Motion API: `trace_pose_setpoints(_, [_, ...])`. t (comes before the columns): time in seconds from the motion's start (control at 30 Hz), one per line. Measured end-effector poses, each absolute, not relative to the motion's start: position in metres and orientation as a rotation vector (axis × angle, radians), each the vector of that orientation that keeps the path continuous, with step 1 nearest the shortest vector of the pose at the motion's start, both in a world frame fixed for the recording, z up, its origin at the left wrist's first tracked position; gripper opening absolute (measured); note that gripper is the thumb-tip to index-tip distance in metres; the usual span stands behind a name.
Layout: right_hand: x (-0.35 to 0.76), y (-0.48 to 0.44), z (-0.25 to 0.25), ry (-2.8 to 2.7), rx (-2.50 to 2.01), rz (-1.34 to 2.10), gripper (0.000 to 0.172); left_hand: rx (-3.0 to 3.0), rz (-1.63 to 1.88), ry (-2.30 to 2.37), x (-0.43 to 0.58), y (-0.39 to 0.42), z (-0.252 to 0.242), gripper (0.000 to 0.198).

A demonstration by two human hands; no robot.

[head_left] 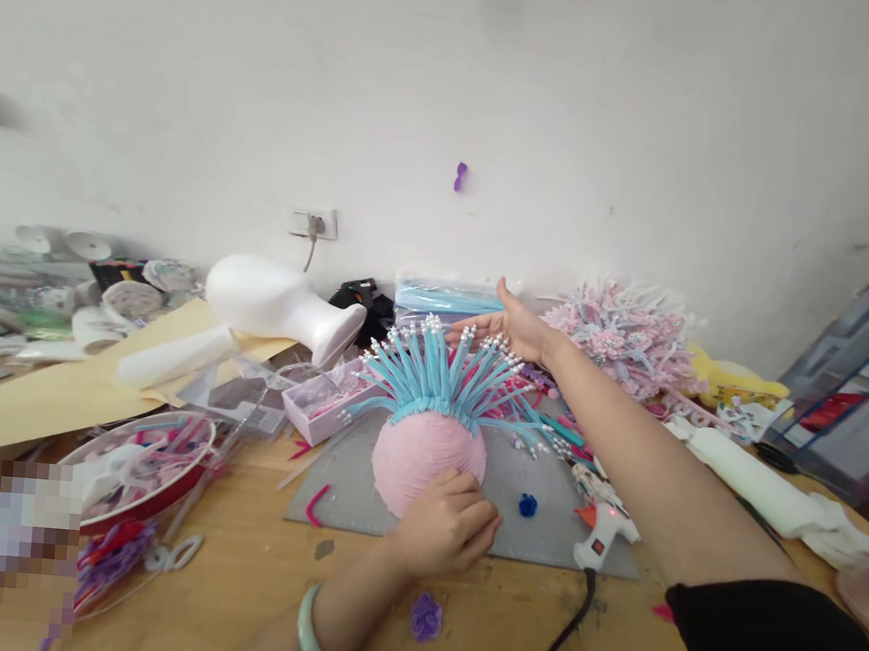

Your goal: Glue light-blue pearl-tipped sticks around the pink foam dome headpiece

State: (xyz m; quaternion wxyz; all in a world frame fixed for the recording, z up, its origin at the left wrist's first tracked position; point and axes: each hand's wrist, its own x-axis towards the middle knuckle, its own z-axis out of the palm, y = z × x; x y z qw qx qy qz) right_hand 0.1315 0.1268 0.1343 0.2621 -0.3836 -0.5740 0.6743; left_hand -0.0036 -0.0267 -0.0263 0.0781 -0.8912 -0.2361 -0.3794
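Observation:
A pink ball-shaped piece [424, 457] topped with blue pearl-tipped strands [452, 372] stands on a grey mat [538, 534]. My left hand [447, 527], a green bangle on its wrist, is closed against the near side of the pink piece. My right hand [506, 323] is stretched far out behind the blue strands, palm up and fingers apart, holding nothing. It hovers in front of a flat pack of blue strips [446, 298] by the wall.
A white glue gun [603, 534] with a black cord lies on the mat's right edge. A white foam head [278, 303] lies at the back left. A red-rimmed bowl [142, 463] of bits sits at left, a pink-white flower piece [622, 332] at back right.

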Motion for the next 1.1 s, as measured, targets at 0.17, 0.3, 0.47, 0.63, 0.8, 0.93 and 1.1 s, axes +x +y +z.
trace_pose_setpoints(0.17, [0.134,0.128,0.133,-1.588,-1.069,1.773,0.083,-2.691,-1.096,-0.721,-0.003,-0.028,-0.025,0.026])
trace_pose_setpoints(0.3, [0.124,0.144,0.131,-1.684,-1.349,1.355,0.069,-2.680,-1.112,-0.713,-0.003,-0.028,-0.023,0.026])
trace_pose_setpoints(0.47, [0.094,0.149,0.141,-2.093,-1.481,0.629,0.058,-2.670,-1.148,-0.692,-0.003,-0.027,-0.024,0.025])
trace_pose_setpoints(0.63, [0.065,0.130,0.146,-2.391,-1.431,0.267,0.034,-2.659,-1.124,-0.699,-0.003,-0.026,-0.026,0.024])
trace_pose_setpoints(0.8, [0.065,0.120,0.149,-2.361,-1.374,0.197,0.015,-2.665,-1.124,-0.696,-0.004,-0.026,-0.026,0.024])
trace_pose_setpoints(0.93, [0.080,0.117,0.157,-2.355,-1.340,0.247,0.012,-2.674,-1.101,-0.692,-0.004,-0.027,-0.026,0.026])
trace_pose_setpoints(1.1, [0.095,0.115,0.161,-2.403,-1.285,0.389,0.014,-2.661,-1.121,-0.692,-0.003,-0.026,-0.026,0.026])
